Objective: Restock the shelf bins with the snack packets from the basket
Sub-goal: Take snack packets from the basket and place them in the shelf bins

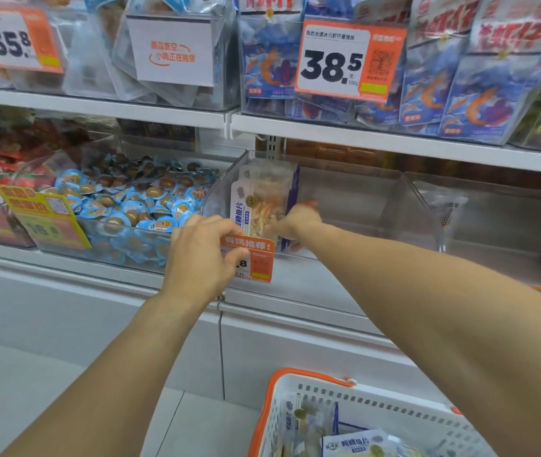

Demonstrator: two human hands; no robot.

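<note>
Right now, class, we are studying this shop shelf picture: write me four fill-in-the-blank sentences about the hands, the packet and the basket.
1. The right hand holds a snack packet inside a clear ____.
2. The left hand touches the orange price ____.
3. The basket on the floor has an ____ rim.
4. The big tag above the bin reads ____.

Missing words: bin; tag; orange; 38.5

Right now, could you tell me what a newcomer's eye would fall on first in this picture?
Probably the two hands at centre: the right hand holds a snack packet upright in a clear shelf bin, while the left hand grips the orange price tag on the bin's front. Next, the big 38.5 price card above on the upper shelf, and the white basket with an orange rim at bottom right, holding more packets.
</note>
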